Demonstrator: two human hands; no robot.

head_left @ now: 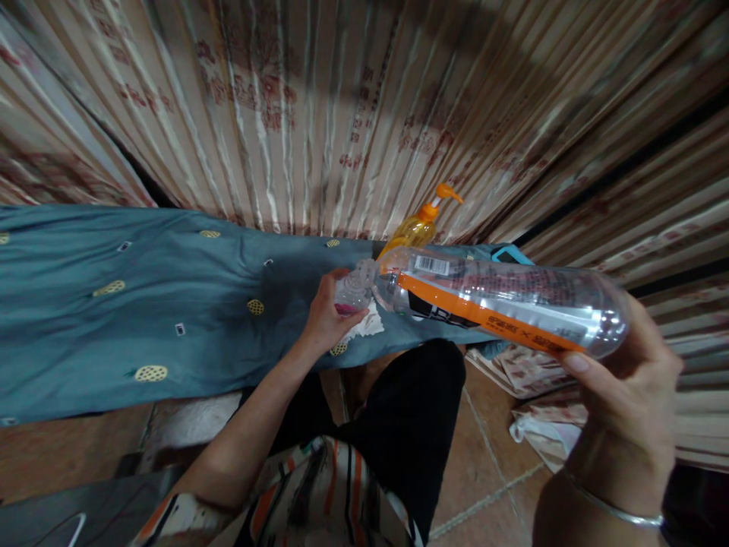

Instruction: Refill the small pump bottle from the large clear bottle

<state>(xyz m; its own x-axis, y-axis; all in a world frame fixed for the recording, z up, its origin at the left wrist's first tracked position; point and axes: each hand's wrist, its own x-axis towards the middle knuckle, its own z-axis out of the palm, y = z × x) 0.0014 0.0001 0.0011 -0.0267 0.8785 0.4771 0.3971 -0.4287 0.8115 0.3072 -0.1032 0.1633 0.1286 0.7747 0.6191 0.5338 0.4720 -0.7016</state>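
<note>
Clear plastic bottle (501,304) lies tilted in the right hand's (626,387) clenched grip; the left hand (330,315) grips a small container (351,295) at its mouth, over blue cloth (142,304).

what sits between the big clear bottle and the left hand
In the head view, a small clear bottle held in the left hand meets the mouth of the big bottle, tipped by the right hand; nothing else lies between.

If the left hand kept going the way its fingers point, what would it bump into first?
Probably nothing new: the left hand already wraps the small clear bottle, which meets the mouth of the big bottle. Further along stands the orange pump bottle, though depth is unclear.
</note>
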